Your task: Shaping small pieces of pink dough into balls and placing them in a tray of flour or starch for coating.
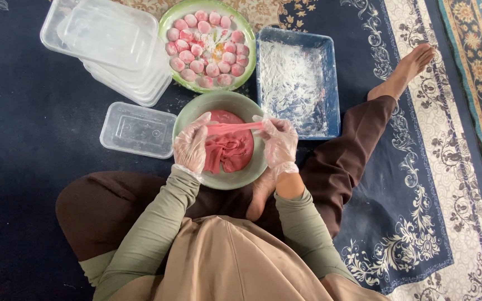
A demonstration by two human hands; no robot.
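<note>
a soft pink dough strip [234, 127] is being held taut between the left hand [192, 146] and right hand [279, 142], both pinching it in thin clear gloves, above a round green bowl [250, 173] where glossy folded dough [229, 150] is lying. floured balls [205, 49] are sitting nearby.

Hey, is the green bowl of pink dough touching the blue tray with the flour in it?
Cannot tell. In the head view the green bowl and the blue tray sit very close, but the gloved right hand covers the spot where their rims would meet.
</note>
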